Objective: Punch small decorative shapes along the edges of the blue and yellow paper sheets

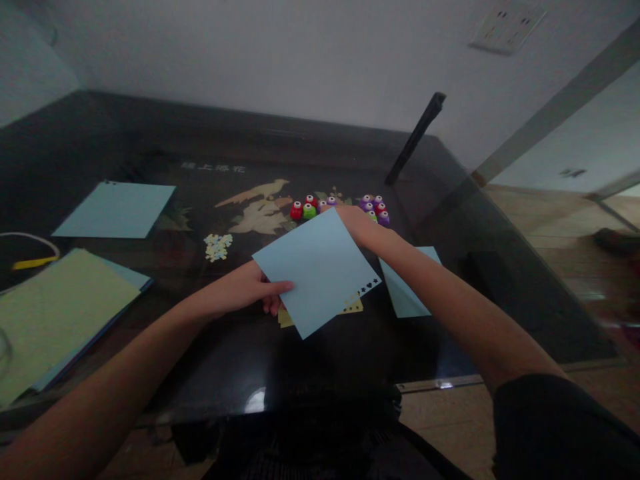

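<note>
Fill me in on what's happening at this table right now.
A person's left hand pinches a light blue square paper sheet with small shapes punched along one edge, above yellow paper scraps. The right hand reaches to a cluster of small colourful craft punches on the dark glossy table.

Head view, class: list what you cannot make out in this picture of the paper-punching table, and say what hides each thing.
- Right hand: its fingers lie behind the raised blue sheet, so its grip cannot be told.
- Yellow paper: mostly covered by the blue sheet.
- Small punches: too small to tell their shapes.
- Paper cut-outs: too small to tell shapes.
- Floor at right: blurred.
- Left hand: its fingers are partly under the sheet.
</note>
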A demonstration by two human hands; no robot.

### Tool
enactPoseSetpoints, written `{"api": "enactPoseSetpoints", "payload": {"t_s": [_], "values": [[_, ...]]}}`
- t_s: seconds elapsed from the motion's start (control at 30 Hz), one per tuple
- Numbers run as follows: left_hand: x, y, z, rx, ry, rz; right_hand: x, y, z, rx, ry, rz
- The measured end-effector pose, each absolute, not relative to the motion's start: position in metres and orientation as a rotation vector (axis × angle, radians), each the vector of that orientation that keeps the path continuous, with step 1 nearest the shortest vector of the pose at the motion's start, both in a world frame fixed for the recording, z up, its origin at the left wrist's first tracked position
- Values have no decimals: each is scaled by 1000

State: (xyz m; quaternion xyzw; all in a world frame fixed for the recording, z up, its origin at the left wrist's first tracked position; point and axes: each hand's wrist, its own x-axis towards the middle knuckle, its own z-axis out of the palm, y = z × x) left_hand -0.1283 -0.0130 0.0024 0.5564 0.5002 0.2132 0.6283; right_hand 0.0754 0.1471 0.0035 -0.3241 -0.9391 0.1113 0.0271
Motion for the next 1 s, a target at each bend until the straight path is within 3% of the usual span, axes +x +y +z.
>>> {"api": "enactPoseSetpoints", "payload": {"t_s": [0.3, 0.47, 0.6, 1.0], "values": [[-128, -13, 3, 1249, 1157, 540, 95, 137, 14, -981, -2761, 432], [-127, -12, 1, 1225, 1149, 644, 136, 113, 14, -1118, -2235, 729], [-119, -14, -3, 1181, 1210, 746, 168, 82, 14, -1199, -1827, 1171], [-92, -14, 10, 1388, 1313, 713, 173, 34, 1, -1180, -1425, 1799]]}}
